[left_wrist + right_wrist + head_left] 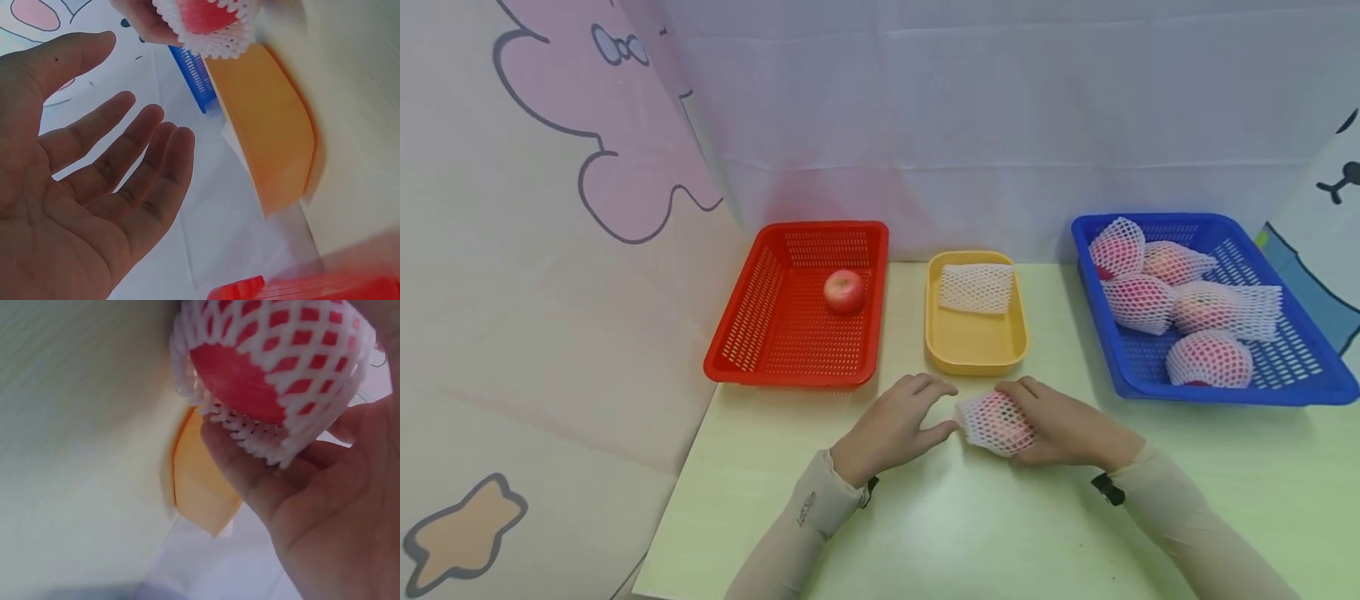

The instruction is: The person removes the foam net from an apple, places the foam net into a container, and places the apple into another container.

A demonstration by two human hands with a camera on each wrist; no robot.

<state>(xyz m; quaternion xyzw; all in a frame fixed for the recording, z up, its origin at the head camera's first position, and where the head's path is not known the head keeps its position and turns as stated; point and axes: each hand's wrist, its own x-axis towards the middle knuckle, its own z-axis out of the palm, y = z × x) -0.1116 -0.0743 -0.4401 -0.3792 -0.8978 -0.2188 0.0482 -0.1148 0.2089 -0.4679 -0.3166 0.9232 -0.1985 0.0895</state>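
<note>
My right hand (1066, 423) grips an apple (998, 422) wrapped in a white foam net, in front of the yellow tray. Through the net's open end, bare red skin of the apple (237, 381) shows in the right wrist view. Just left of the fruit is my left hand (891, 425), its fingers spread and relaxed, holding nothing. In the left wrist view that hand's palm (81, 206) faces the camera, and the netted apple (209, 15) appears beyond the fingertips.
A red basket (718, 367) at the left holds one bare apple (844, 291). The yellow tray (977, 354) carries a flattened foam net (976, 288). At the right, a blue basket (1232, 393) contains several net-wrapped apples (1210, 360). A white cloth wall (1000, 125) rises behind.
</note>
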